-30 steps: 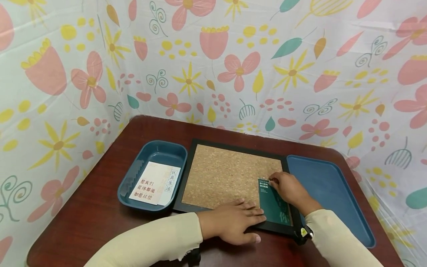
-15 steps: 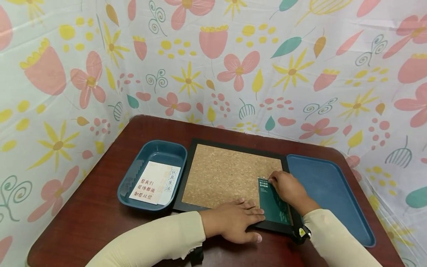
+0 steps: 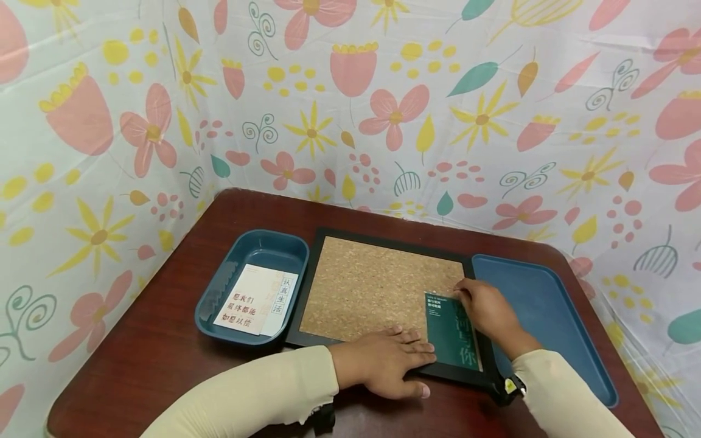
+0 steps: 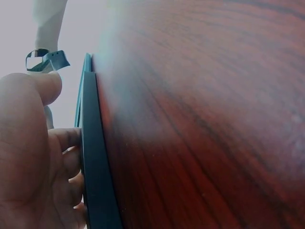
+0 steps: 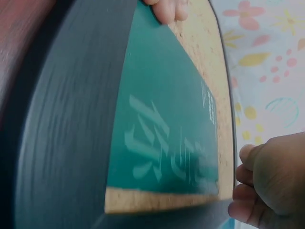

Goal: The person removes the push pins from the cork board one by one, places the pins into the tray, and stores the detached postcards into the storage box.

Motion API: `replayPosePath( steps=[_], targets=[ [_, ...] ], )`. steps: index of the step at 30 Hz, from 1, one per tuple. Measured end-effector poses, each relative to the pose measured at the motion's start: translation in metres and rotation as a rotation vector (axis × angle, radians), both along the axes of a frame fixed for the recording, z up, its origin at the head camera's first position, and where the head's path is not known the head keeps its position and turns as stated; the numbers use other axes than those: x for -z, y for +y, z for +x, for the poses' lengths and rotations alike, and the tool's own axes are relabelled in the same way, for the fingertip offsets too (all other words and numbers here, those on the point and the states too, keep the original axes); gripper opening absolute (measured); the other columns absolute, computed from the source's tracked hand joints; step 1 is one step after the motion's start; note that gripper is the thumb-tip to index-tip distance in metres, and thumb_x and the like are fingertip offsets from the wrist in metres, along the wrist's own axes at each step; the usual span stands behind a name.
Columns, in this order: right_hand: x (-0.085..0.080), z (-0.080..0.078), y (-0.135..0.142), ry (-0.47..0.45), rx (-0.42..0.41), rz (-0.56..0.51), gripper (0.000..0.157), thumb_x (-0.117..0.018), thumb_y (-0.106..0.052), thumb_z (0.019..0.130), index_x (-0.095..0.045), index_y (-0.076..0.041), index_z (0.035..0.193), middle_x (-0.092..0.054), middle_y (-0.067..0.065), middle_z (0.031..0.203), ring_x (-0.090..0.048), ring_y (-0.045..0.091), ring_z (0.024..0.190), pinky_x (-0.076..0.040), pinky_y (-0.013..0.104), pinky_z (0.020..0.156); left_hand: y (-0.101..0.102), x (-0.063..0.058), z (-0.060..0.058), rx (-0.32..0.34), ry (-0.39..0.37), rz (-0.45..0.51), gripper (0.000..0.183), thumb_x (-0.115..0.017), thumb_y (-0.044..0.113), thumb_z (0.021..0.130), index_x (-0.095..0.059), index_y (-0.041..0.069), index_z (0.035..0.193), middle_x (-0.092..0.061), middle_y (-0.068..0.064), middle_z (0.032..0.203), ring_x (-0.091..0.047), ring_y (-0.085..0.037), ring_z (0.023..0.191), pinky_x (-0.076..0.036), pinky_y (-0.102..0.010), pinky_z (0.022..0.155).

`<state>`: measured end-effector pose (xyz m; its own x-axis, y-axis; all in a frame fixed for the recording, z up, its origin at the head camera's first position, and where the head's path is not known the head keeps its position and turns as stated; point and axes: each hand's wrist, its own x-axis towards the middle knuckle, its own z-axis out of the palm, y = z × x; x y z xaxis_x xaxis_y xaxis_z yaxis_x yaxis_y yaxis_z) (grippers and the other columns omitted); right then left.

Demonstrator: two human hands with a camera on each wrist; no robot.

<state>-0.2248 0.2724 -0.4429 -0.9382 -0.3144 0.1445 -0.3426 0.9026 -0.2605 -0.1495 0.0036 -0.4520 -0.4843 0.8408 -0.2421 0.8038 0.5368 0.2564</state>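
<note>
A dark green card with pale Chinese characters (image 3: pixel 451 334) lies on the right end of a black-framed cork board (image 3: pixel 378 286). My left hand (image 3: pixel 386 365) rests flat, fingers straight, across the board's lower frame, its fingertips at the card's lower left edge. In the left wrist view the left hand's thumb and fingers (image 4: pixel 69 164) lie beside the dark frame edge. At the card's upper right corner is my right hand (image 3: pixel 487 310), fingers bent. From the right wrist, the right hand (image 5: pixel 274 183) appears just past that corner; whether its fingertips pinch anything is hidden.
Left of the board stands a deep blue tray (image 3: pixel 210 283) containing overlapping white printed cards (image 3: pixel 254 301). A flat blue tray (image 3: pixel 539 310) lies to the right, partly behind my right arm. A floral curtain (image 3: pixel 350 121) hangs behind the dark red wooden table (image 3: pixel 159 340).
My right hand has shifted right along the green card's top edge towards its corner. More of the card's pale characters now show. The left hand stays in place.
</note>
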Motion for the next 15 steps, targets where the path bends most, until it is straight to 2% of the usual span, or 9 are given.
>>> replayPosePath(
  steps=[7,15],
  targets=[
    [-0.001,0.005,0.016,0.043,0.022,0.036,0.011,-0.066,-0.011,0.101,-0.072,-0.004,0.106,-0.070,0.010,0.095,-0.065,0.026,0.080,-0.054,0.047,0.064,0.000,-0.001,0.001,-0.003,0.005,-0.006,0.067,-0.026,0.071,0.102,-0.023,0.041,0.162,-0.012,0.027,0.164,-0.001,-0.002,0.153,-0.004,-0.028,0.123],
    [-0.002,0.011,0.037,0.015,0.046,0.063,0.011,-0.066,-0.012,0.101,-0.073,-0.005,0.106,-0.071,0.008,0.094,-0.063,0.023,0.077,-0.050,0.041,0.059,-0.001,-0.003,0.000,-0.001,-0.027,-0.004,0.065,-0.026,0.069,0.104,-0.022,0.041,0.162,-0.012,0.026,0.165,-0.002,-0.003,0.153,-0.002,-0.028,0.123]
  ],
)
